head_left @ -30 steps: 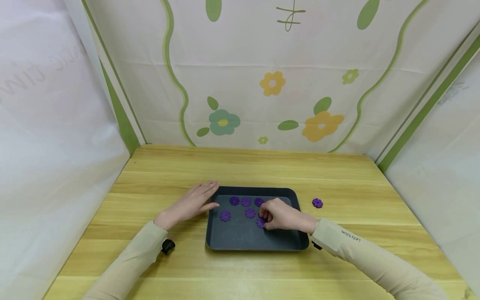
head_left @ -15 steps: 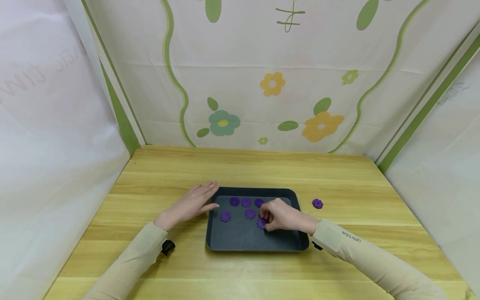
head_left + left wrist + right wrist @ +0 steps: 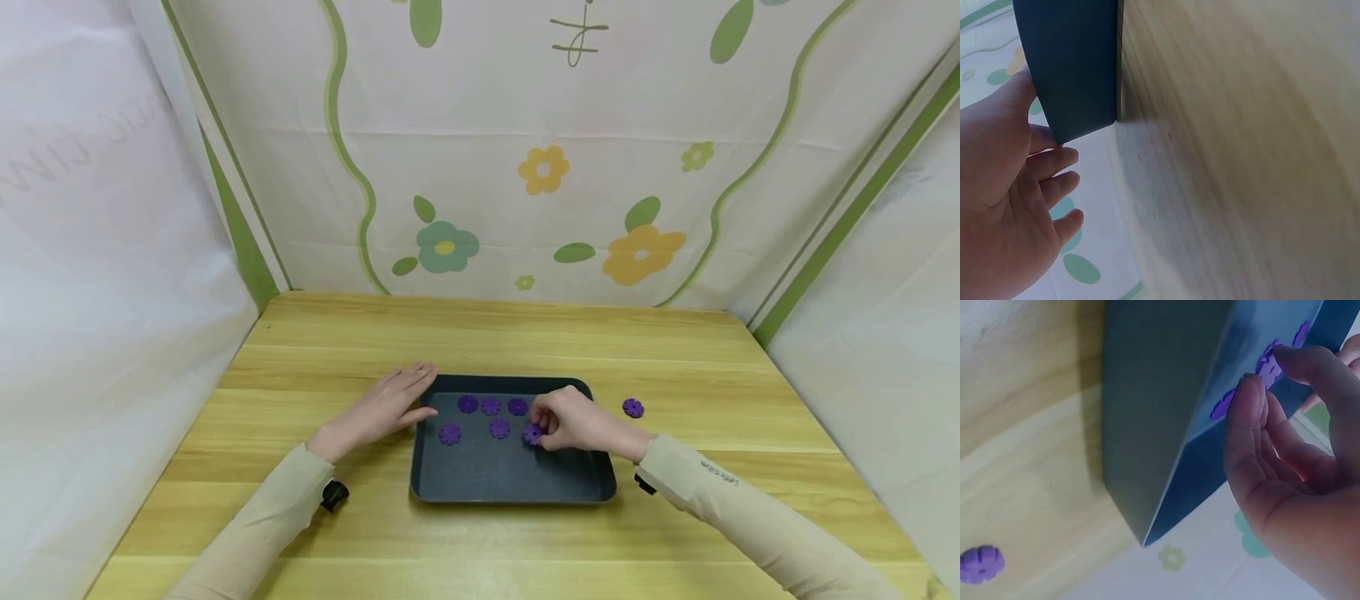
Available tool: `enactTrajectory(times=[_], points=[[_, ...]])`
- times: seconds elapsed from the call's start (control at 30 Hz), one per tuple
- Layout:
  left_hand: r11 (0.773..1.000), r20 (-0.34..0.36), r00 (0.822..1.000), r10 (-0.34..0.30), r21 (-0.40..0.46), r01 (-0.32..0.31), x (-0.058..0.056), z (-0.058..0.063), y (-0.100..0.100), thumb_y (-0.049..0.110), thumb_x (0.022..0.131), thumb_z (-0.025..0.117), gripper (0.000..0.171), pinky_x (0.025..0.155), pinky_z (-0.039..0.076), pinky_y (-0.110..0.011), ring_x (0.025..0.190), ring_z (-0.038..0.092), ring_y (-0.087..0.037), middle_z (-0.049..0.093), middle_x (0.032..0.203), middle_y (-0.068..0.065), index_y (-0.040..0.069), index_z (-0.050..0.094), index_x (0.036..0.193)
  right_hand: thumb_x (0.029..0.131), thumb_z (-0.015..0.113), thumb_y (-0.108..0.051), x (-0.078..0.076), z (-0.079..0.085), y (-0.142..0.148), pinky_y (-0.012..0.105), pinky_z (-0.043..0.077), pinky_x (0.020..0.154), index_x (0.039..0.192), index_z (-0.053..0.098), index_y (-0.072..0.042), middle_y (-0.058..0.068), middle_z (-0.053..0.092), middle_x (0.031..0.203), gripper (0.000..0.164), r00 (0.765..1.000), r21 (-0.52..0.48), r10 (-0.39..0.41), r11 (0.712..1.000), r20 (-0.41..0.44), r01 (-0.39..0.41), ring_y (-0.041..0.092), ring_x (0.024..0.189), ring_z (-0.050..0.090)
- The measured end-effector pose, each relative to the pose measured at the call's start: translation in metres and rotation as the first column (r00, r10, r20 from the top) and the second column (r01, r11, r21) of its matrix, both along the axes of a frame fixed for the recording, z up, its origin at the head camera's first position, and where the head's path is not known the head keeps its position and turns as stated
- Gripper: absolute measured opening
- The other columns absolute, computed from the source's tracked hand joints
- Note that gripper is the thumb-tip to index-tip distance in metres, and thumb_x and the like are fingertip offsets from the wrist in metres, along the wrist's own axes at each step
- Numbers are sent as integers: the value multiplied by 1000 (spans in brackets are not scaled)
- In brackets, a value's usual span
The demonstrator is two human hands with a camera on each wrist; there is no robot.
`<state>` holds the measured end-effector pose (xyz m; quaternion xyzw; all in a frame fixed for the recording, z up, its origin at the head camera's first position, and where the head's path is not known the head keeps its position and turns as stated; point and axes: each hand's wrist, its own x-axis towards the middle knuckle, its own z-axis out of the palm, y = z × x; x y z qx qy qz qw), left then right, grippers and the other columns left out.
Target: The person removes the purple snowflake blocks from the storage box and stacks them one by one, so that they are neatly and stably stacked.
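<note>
My right hand (image 3: 576,419) pinches a purple flower-shaped disc with a notched rim (image 3: 532,436) between thumb and fingertips, over the right half of the dark grey tray (image 3: 510,490). In the right wrist view the disc (image 3: 1268,367) shows between the thumb tip and index fingertip. Other purple discs lie flat in the tray, among them one near the back (image 3: 517,407) and one at the left (image 3: 450,434). At the tray's back left corner my left hand (image 3: 378,417) touches the rim, fingers extended and thumb apart; the left wrist view shows the thumb and a finger against that corner.
One more purple disc (image 3: 633,407) lies on the wooden table (image 3: 510,550), right of the tray. White cloth walls with printed flowers (image 3: 525,100) stand behind and on both sides. A black wrist strap (image 3: 334,496) is on the left sleeve.
Over the last half second my right hand has shifted right and slightly back, and the pinched disc has moved with it. The left hand and the other discs have stayed in place.
</note>
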<state>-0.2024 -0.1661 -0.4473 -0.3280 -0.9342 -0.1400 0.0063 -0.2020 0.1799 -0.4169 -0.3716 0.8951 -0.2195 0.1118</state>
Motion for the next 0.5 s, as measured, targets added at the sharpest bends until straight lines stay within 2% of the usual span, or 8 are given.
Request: enactTrajectory(times=[0.17, 0.37, 0.5], points=[[1000, 1, 1000, -2, 1, 2, 0, 0, 0, 45, 101, 53, 71, 121, 29, -57, 150, 32, -33, 35, 159, -17, 2, 33, 154, 79, 78, -9, -3, 6, 7, 15, 53, 63, 94, 68, -5, 4, 70, 84, 18, 1000, 2, -28, 1000, -3, 28, 5, 70, 62], [1000, -14, 1000, -4, 3, 4, 1, 0, 0, 44, 101, 53, 70, 120, 30, -57, 149, 33, -34, 37, 158, -18, 1, 34, 153, 80, 77, -11, -6, 16, 17, 16, 53, 64, 97, 68, -5, 4, 70, 86, 20, 995, 9, -88, 996, 38, 88, 1, 70, 59], [1000, -24, 1000, -6, 8, 7, 0, -1, 0, 43, 100, 55, 70, 119, 30, -58, 148, 34, -34, 37, 158, -19, 0, 35, 153, 79, 77, -11, -7, 18, 23, 16, 53, 63, 96, 69, -5, 4, 70, 85, 19, 994, 3, -110, 994, 19, 110, 2, 69, 59]])
